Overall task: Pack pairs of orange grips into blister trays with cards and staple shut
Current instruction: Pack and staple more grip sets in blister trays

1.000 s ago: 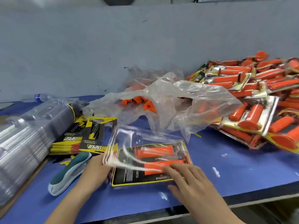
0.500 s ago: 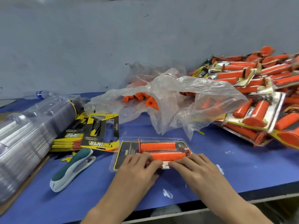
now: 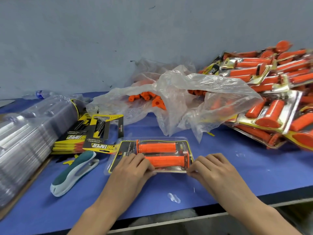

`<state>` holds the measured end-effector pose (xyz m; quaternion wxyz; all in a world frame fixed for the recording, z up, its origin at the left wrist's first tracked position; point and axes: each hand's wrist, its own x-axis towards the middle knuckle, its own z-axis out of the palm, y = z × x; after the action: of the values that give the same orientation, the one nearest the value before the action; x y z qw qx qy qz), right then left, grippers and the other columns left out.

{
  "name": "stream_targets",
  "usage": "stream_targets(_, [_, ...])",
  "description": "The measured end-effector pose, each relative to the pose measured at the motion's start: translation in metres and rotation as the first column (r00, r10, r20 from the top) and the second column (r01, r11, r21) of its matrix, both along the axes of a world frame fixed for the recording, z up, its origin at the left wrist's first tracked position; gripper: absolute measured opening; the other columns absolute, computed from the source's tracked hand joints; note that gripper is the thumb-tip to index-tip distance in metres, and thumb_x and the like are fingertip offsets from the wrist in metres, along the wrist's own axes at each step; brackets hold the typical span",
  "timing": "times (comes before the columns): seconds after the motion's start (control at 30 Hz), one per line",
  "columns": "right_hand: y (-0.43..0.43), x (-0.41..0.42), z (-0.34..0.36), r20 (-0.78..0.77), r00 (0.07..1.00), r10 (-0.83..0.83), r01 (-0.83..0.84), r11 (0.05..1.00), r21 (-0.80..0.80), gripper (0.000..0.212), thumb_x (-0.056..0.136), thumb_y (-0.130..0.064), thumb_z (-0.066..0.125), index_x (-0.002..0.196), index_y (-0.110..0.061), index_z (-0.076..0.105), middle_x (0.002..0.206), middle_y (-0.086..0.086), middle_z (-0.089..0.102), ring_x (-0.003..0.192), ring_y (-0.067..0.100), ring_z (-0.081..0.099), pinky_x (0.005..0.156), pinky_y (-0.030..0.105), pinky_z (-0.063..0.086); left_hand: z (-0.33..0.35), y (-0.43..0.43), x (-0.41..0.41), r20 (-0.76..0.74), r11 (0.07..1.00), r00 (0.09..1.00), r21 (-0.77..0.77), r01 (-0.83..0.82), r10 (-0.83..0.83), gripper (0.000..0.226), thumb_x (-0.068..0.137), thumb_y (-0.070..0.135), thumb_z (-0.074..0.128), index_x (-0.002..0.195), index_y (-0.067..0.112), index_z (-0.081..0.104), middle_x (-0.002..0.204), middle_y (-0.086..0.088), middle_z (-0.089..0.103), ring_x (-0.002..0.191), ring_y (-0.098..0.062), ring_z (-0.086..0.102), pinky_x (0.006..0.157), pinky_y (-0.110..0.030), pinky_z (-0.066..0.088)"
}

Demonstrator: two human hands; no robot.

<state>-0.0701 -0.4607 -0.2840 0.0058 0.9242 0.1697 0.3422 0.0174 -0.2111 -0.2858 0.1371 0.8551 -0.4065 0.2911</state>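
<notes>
A clear blister tray [image 3: 169, 140] lies shut on the blue table, holding two orange grips [image 3: 157, 148] side by side over a black and yellow card [image 3: 127, 148]. My left hand [image 3: 132, 170] has bent fingers on the tray's near edge, left of the middle. At the near right corner, my right hand [image 3: 213, 168] pinches the rim with its fingertips. A green and white stapler [image 3: 74, 173] lies left of the tray, untouched.
Printed cards [image 3: 96, 133] are stacked behind the stapler, beside a long stack of empty clear trays [image 3: 25, 133]. A crumpled plastic bag [image 3: 194, 95] with loose orange grips sits behind. Finished packs [image 3: 274, 99] pile up at the right. The table's front edge runs just below my wrists.
The tray's lid, raised a second ago, is folded down over the grips. My left hand came onto the tray, and both hands then slid apart along its near edge.
</notes>
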Motion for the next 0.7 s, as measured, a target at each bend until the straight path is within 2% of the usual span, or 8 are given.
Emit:
stream_targets(0.13, [-0.002, 0.006, -0.003, 0.068, 0.997, 0.04, -0.04, 0.999, -0.009, 0.019, 0.099, -0.031, 0.051, 0.087, -0.024, 0.064, 0.082, -0.01, 0.058, 0.067, 0.016, 0.052, 0.077, 0.031, 0.044, 0.003, 0.005, 0.002, 0.063, 0.999, 0.997, 0.03, -0.035, 0.033, 0.027, 0.093, 0.042, 0.05, 0.083, 0.02, 0.062, 0.083, 0.007, 0.057, 0.074, -0.018, 0.054, 0.069, -0.031, 0.044])
stream_targets(0.2, [-0.004, 0.008, -0.002, 0.103, 0.993, 0.065, -0.063, 0.998, -0.019, 0.02, 0.098, -0.031, 0.052, 0.087, -0.024, 0.066, 0.082, -0.01, 0.059, 0.067, 0.015, 0.051, 0.079, 0.029, 0.042, 0.002, 0.002, 0.0, 0.12, 0.997, 0.991, 0.048, -0.061, 0.054, 0.022, 0.093, 0.037, 0.05, 0.088, 0.021, 0.063, 0.085, 0.004, 0.056, 0.074, -0.022, 0.054, 0.068, -0.034, 0.045])
stream_targets(0.3, [0.001, 0.009, -0.003, 0.117, 0.986, 0.12, -0.119, 0.993, -0.019, 0.021, 0.099, -0.032, 0.053, 0.088, -0.024, 0.069, 0.081, -0.01, 0.061, 0.067, 0.014, 0.053, 0.079, 0.027, 0.042, -0.004, -0.014, -0.009, 0.154, 0.997, 0.987, 0.064, 0.032, -0.041, 0.006, 0.091, 0.024, 0.058, 0.096, 0.024, 0.062, 0.085, 0.002, 0.053, 0.074, -0.022, 0.052, 0.068, -0.034, 0.044])
stream_targets(0.4, [0.007, 0.009, -0.004, 0.093, 0.981, 0.17, -0.169, 0.985, -0.024, 0.022, 0.1, -0.035, 0.054, 0.089, -0.023, 0.07, 0.083, -0.008, 0.061, 0.068, 0.016, 0.056, 0.077, 0.028, 0.044, -0.002, -0.025, -0.013, 0.117, 0.993, 0.987, 0.023, 0.111, -0.113, 0.005, 0.09, 0.02, 0.059, 0.092, 0.024, 0.062, 0.085, 0.004, 0.055, 0.075, -0.019, 0.051, 0.07, -0.031, 0.042])
stream_targets(0.53, [-0.007, 0.012, 0.003, 0.04, 0.991, 0.13, -0.131, 0.991, 0.021, 0.021, 0.089, -0.041, 0.062, 0.09, -0.022, 0.071, 0.096, -0.009, 0.067, 0.085, 0.016, 0.064, 0.082, 0.028, 0.045, 0.003, -0.021, -0.01, 0.012, 0.986, 0.987, -0.028, 0.162, -0.161, 0.017, 0.093, 0.024, 0.054, 0.086, 0.019, 0.068, 0.086, 0.005, 0.06, 0.078, -0.02, 0.058, 0.073, -0.033, 0.047])
stream_targets(0.63, [-0.011, 0.016, 0.005, -0.01, 0.986, 0.169, -0.169, 0.986, 0.0, 0.011, 0.085, -0.031, 0.075, 0.089, -0.022, 0.07, 0.098, -0.009, 0.068, 0.092, 0.018, 0.066, 0.084, 0.03, 0.048, 0.003, -0.016, -0.01, -0.082, 0.976, 0.973, -0.052, 0.21, -0.214, 0.019, 0.094, 0.027, 0.053, 0.086, 0.018, 0.068, 0.09, 0.008, 0.06, 0.084, -0.015, 0.055, 0.076, -0.029, 0.045])
stream_targets(0.7, [-0.007, 0.016, 0.004, -0.035, 0.974, 0.225, -0.224, 0.974, 0.015, 0.01, 0.083, -0.025, 0.078, 0.088, -0.022, 0.069, 0.099, -0.008, 0.067, 0.09, 0.018, 0.065, 0.081, 0.03, 0.05, 0.003, -0.012, -0.007, -0.156, 0.97, 0.958, -0.091, 0.226, -0.239, 0.017, 0.095, 0.028, 0.054, 0.088, 0.019, 0.067, 0.093, 0.011, 0.058, 0.088, -0.011, 0.053, 0.078, -0.027, 0.044])
